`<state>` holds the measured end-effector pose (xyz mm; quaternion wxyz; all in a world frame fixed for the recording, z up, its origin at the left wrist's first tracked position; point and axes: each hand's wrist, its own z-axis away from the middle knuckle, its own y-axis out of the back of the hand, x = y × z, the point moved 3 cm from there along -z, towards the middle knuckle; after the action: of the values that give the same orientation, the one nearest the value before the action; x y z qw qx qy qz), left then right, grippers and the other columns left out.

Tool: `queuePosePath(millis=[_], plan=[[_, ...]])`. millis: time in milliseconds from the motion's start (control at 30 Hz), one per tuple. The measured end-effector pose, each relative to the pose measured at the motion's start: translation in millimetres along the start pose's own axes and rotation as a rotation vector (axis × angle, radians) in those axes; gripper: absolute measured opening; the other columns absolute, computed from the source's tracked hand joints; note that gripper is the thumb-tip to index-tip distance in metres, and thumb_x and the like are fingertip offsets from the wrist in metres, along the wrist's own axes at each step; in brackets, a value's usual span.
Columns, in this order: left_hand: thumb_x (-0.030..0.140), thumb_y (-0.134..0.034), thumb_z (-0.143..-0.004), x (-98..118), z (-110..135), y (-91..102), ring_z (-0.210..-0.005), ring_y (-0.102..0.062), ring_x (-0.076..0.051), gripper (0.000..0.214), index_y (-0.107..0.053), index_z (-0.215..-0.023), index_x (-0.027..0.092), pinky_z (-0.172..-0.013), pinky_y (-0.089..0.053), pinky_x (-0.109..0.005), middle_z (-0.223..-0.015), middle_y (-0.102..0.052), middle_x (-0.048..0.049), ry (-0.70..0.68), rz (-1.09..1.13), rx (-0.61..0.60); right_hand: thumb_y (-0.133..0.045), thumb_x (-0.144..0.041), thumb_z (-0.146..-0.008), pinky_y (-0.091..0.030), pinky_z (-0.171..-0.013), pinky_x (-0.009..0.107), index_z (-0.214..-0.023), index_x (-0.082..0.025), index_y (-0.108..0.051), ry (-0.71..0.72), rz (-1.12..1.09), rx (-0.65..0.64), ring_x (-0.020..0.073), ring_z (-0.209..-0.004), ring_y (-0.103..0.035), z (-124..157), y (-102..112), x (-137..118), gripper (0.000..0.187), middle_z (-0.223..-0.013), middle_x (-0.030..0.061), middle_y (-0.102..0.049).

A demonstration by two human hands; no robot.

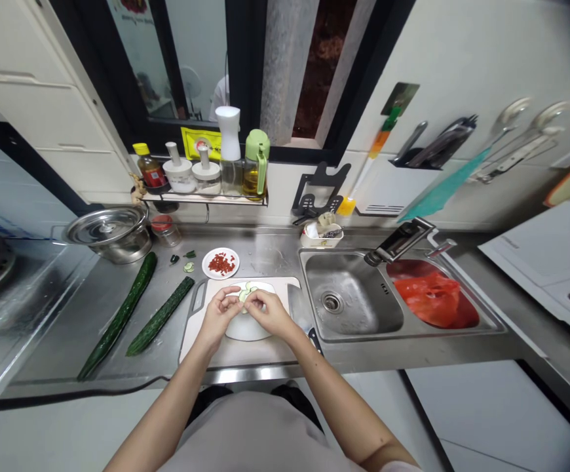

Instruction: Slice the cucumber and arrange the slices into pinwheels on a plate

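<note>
My left hand [220, 313] and my right hand [268, 312] meet over a white plate [248, 329], their fingertips pinched together at thin pale-green cucumber slices [249, 288]. Fingers partly hide the slices, so their exact number is unclear. Under the plate lies a light cutting board [197, 335] with a grey edge. A knife [314, 339] rests at the board's right side, partly hidden by my right forearm. Left of the board are two dark green cucumbers, a whole one [122, 314] and a shorter cut one [161, 316].
Behind the board stands a small white dish of chopped red pieces [221, 263], with cucumber scraps [189, 267] beside it. A lidded steel pot [113, 233] is at back left. To the right, a double sink [356, 295] holds a red plastic bag [430, 296]. Bottles [255, 167] line a wall shelf.
</note>
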<state>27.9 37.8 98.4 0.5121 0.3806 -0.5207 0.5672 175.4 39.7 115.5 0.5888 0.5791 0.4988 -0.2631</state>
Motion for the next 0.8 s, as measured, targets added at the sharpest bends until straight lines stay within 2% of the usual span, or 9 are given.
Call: queuePosePath(millis=[200,400,800], plan=[[0.039,-0.072,-0.065,-3,4,-6.7,-0.065,-0.054,-0.009,0.054,-0.051,-0.110,0.019,-0.065,-0.040,-0.021,-0.077,-0.060,0.0015,-0.052,-0.025,0.041,-0.053,-0.026,-0.080,-0.039,-0.059,0.021,-0.073,-0.018,-0.059,-0.084,-0.130,0.052,0.0103,-0.062,-0.051,0,-2,4,0.012,-0.069,-0.0018,-0.060],[0.037,-0.072,-0.067,-4,6,-10.3,-0.062,-0.050,-0.007,0.053,-0.050,-0.111,0.019,-0.061,-0.038,-0.019,-0.075,-0.057,0.0031,-0.072,0.008,0.058,-0.053,-0.024,-0.075,-0.040,-0.061,0.021,-0.069,-0.017,-0.058,-0.145,-0.224,0.048,0.0101,-0.063,-0.050,-2,-5,11,0.010,-0.066,-0.0025,-0.057],[0.039,-0.071,-0.069,-17,4,-15.1,-0.065,-0.053,-0.009,0.051,-0.053,-0.113,0.019,-0.065,-0.041,-0.021,-0.076,-0.059,0.0023,-0.118,0.000,0.101,-0.051,-0.022,-0.070,-0.038,-0.053,0.020,-0.066,-0.018,-0.053,-0.291,-0.342,0.024,0.0085,-0.054,-0.046,-3,-10,24,0.006,-0.059,-0.0049,-0.051]])
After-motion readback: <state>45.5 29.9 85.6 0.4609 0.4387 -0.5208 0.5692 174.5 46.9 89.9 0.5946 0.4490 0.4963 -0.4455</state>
